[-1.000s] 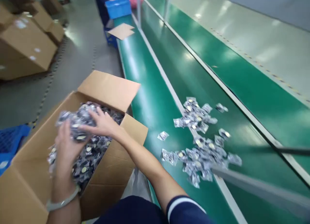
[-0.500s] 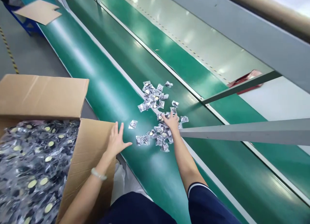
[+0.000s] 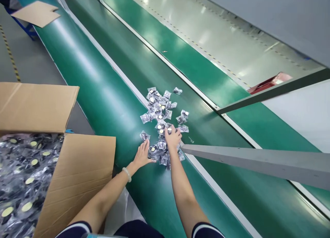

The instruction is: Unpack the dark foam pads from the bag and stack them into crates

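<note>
Left hand (image 3: 141,156) touches plastic packets (image 3: 157,109) at their edge, right hand (image 3: 172,136) atop them.

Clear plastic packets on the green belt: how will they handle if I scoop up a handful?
They probably feel light and floppy, since the packets lie crumpled in a low heap. They may slip apart easily, as strays sit loose on the glossy green belt. Their flat bags should stop them rolling.

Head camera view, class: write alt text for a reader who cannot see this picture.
A right hand rests on a loose heap of small clear sachets holding pale discs on a green conveyor belt, with the left hand at the heap's edge. An open cardboard box full of similar sachets sits at lower left.
</note>
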Demonstrator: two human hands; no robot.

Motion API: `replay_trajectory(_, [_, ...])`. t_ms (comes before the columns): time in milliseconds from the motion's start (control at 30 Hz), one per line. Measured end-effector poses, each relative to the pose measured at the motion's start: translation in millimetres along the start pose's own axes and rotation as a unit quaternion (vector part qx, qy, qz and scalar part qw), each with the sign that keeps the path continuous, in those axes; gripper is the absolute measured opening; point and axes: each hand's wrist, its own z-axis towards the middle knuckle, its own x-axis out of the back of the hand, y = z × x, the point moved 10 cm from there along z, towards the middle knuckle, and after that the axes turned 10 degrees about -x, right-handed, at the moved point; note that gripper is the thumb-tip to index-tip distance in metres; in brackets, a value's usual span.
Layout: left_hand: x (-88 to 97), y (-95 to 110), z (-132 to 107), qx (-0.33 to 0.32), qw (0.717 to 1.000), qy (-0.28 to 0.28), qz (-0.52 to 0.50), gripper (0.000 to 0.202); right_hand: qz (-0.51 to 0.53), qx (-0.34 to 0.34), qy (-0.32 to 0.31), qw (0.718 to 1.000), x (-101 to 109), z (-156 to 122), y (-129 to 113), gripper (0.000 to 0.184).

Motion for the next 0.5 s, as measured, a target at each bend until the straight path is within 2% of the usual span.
replay_trajectory(100, [-6.3, 15.8, 7.3, -0.021, 0.998, 0.041, -0.035, 0.127, 0.011, 0.103, -0.021, 0.994, -14.7, -46.8, -20.6, 0.050])
replay_trajectory(200, [-4.2, 22.9, 4.8, -0.031, 0.994, 0.083, -0.058, 0.119, 0.033, 0.152, -0.067, 0.986, -26.4, -84.3, -25.0, 0.045])
replay_trajectory(300, [1.4, 27.7, -5.8, -0.059, 0.987, 0.111, -0.096, 0.113, 0.075, 0.151, -0.116, 0.979, -29.8, -106.0, -20.0, 0.044])
replay_trajectory(400, [11.3, 31.5, -17.1, -0.073, 0.981, 0.134, -0.120, 0.111, 0.128, 0.118, -0.156, 0.972, -26.4, -116.9, -15.5, 0.048])
replay_trajectory(500, [23.0, 40.9, -21.7, -0.082, 0.983, 0.117, -0.118, 0.108, 0.192, 0.082, -0.191, 0.959, -14.9, -125.3, -19.1, 0.053])
